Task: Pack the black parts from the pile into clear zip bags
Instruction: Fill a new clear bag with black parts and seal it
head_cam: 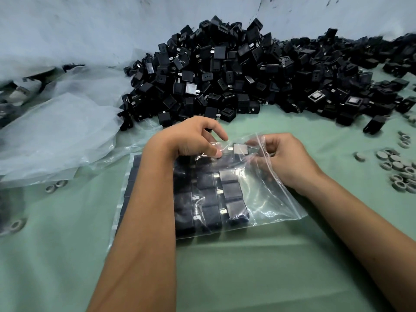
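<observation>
While a clear zip bag (258,199) lies flat on the green counter (225,278), rows of black parts already inside, the left hand (193,138) pinches its upper film to keep the mouth open. The right hand (283,158) grips one black part (240,148), feeding it in. Behind, the pile (236,75) waits within reach.

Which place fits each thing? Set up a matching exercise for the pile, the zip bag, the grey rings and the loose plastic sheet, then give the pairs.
1 pile of black parts
2 zip bag
3 grey rings
4 loose plastic sheet

A far right on the green table
B at the left
C under both hands
D along the back wall

Pairs: 1-D, 2-C, 3-A, 4-B
</observation>
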A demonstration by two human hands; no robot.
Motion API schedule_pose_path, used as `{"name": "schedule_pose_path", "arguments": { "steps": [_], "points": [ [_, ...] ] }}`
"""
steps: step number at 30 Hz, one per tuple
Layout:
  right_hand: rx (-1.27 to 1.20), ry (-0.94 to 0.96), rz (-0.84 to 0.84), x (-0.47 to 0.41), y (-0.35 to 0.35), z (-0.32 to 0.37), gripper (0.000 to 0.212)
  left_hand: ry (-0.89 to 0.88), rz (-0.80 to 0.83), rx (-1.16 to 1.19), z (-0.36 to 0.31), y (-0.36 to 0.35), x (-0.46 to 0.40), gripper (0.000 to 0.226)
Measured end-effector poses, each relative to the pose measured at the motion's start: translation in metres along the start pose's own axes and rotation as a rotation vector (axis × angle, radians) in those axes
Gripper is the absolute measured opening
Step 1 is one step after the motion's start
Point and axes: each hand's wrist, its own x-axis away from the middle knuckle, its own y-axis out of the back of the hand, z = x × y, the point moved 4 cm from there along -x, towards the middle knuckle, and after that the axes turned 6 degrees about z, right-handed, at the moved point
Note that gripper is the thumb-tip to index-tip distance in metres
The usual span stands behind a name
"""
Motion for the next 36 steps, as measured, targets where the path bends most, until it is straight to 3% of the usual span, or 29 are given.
{"name": "schedule_pose_path", "arguments": {
  "steps": [6,10,14,20,25,29,33,36],
  "points": [
    [0.081,0.041,-0.14,0.005,-0.006,0.001,0.014,-0.005,-0.015,-0.011,0.0,-0.002,-0.003,0.027],
    [0.244,0.093,-0.171,0.008,-0.011,0.004,0.005,0.015,-0.217,-0.081,-0.002,-0.005,-0.012,0.012],
    [0.411,0.166,-0.23,0.011,-0.014,0.01,0.016,0.041,-0.295,-0.164,-0.004,-0.011,-0.018,0.014],
    [0.475,0.273,-0.211,0.014,-0.015,0.013,0.03,0.006,-0.361,-0.152,-0.005,-0.006,-0.016,0.014],
    [0.091,0.129,-0.181,0.009,-0.006,0.002,0.027,-0.066,-0.336,-0.053,-0.01,-0.002,-0.011,0.015],
    [-0.268,-0.12,-0.108,0.006,0.003,0.002,0.055,-0.075,-0.317,-0.031,-0.009,-0.002,-0.01,0.015],
    [-0.313,-0.206,-0.074,0.006,0.001,0.008,0.033,-0.066,-0.342,0.001,-0.005,0.004,-0.01,0.014],
    [-0.483,-0.273,-0.102,0.004,-0.003,0.011,0.025,-0.064,-0.329,0.038,-0.002,0.007,-0.007,0.016]
  ]
}}
